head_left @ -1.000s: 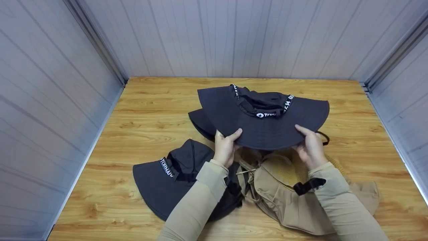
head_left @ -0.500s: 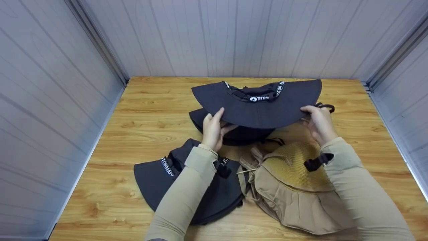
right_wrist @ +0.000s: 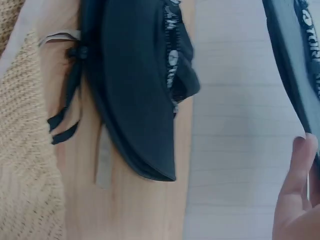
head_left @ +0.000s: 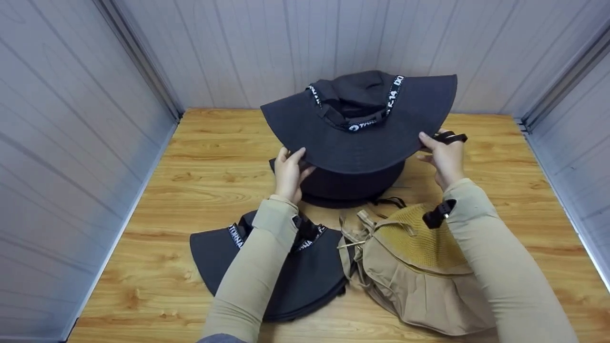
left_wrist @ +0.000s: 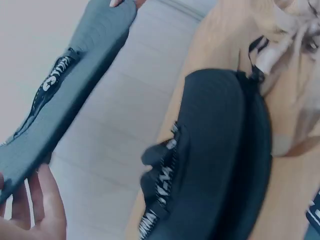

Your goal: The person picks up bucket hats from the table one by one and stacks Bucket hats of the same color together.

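Note:
Both hands hold up a black wide-brimmed sun hat [head_left: 362,155] by its near brim, its lettered band and the hollow of its crown turned toward me. My left hand [head_left: 287,177] pinches the left part of the brim, thumb on top and fingers beneath. At the right, my right hand [head_left: 448,159] grips the brim edge close to a dark cord loop [head_left: 450,137]. Below the raised hat, another black hat [head_left: 350,188] lies on the table, partly covered in the head view; the left wrist view shows its lettered band [left_wrist: 162,185] and layered brim.
Front left, black hats [head_left: 310,281] with white lettering lie stacked, partly behind my left sleeve. A tan hat [head_left: 433,300] with a woven yellowish crown and ties lies front right, partly under my right forearm. Pale panel walls [head_left: 305,52] enclose the wooden table [head_left: 162,200] on three sides.
The held hat has risen and moved toward the back wall, tilting so its inside faces me more. Both hands travelled with it, uncovering more of the black hat beneath.

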A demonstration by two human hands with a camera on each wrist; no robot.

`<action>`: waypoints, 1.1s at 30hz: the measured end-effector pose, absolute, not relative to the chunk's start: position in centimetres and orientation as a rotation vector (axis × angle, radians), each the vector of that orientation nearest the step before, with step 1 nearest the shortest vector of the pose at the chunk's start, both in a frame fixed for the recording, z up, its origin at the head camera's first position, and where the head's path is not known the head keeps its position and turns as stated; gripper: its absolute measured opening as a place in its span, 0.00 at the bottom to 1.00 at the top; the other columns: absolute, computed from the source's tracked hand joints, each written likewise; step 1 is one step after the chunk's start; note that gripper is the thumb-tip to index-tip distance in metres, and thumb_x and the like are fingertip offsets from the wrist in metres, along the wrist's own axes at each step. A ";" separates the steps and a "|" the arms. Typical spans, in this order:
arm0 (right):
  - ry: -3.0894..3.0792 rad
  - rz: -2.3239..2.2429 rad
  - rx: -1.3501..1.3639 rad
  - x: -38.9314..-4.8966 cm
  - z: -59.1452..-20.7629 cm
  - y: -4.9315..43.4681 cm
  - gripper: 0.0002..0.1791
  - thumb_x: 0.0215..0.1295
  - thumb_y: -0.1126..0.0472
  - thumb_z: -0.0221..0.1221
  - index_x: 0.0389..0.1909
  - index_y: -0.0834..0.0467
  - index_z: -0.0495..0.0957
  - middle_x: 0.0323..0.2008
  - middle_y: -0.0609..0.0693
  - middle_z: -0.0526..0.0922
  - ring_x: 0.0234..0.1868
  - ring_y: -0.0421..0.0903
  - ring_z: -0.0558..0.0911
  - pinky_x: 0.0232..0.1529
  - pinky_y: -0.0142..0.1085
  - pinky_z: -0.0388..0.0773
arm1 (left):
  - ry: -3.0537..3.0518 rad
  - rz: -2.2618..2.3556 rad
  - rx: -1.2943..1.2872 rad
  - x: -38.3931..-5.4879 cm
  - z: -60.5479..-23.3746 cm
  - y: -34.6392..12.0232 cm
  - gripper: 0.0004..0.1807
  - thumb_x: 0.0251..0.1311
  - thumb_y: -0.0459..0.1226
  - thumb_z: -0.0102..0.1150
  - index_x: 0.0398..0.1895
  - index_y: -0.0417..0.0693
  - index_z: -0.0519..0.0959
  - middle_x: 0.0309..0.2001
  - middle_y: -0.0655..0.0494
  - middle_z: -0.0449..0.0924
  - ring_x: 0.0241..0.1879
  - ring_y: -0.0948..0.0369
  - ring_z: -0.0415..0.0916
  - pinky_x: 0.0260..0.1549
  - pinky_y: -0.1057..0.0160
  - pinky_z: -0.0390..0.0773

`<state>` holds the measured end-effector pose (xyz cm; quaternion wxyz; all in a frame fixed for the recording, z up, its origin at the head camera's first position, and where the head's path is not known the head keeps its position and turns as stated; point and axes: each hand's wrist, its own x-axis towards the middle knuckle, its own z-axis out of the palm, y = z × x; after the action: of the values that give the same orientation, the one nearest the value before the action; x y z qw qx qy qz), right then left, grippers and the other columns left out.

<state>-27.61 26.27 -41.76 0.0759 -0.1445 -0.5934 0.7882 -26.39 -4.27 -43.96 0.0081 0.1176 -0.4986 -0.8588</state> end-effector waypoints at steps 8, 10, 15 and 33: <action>-1.658 2.478 -0.510 -27.9 -44.6 25.1 0.12 0.67 0.69 0.59 0.40 0.59 0.64 0.25 0.48 0.76 0.15 0.42 0.81 0.21 0.31 0.82 | -1.619 -2.637 0.532 -26.5 -46.9 -4.9 0.12 0.70 0.31 0.53 0.54 0.46 0.74 0.41 0.57 0.76 0.37 0.61 0.78 0.41 0.59 0.82; -1.612 2.571 -0.512 -27.9 -45.3 24.8 0.11 0.69 0.69 0.56 0.39 0.60 0.61 0.31 0.50 0.74 0.20 0.45 0.85 0.28 0.34 0.86 | -1.605 -2.644 0.609 -26.6 -47.5 -5.0 0.10 0.70 0.30 0.52 0.51 0.46 0.73 0.40 0.56 0.74 0.37 0.61 0.76 0.45 0.55 0.83; -1.696 2.626 -0.627 -27.7 -46.8 24.3 0.20 0.74 0.64 0.51 0.63 0.62 0.60 0.58 0.58 0.69 0.28 0.45 0.87 0.42 0.33 0.86 | -1.585 -2.673 0.740 -26.6 -48.6 -5.3 0.21 0.69 0.30 0.49 0.65 0.43 0.65 0.53 0.49 0.70 0.43 0.57 0.72 0.58 0.47 0.78; -1.924 2.529 -0.856 -26.8 -49.3 23.5 0.37 0.77 0.65 0.44 0.80 0.54 0.37 0.78 0.59 0.48 0.43 0.43 0.85 0.60 0.35 0.77 | -1.477 -2.748 0.912 -26.3 -50.4 -5.0 0.37 0.71 0.28 0.42 0.79 0.48 0.42 0.73 0.40 0.56 0.70 0.43 0.62 0.65 0.36 0.66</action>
<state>-26.81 23.54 -49.34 -0.0749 -0.2594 -0.5829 0.7663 -26.25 -4.97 -50.43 -0.0544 0.2802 -0.4538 -0.8441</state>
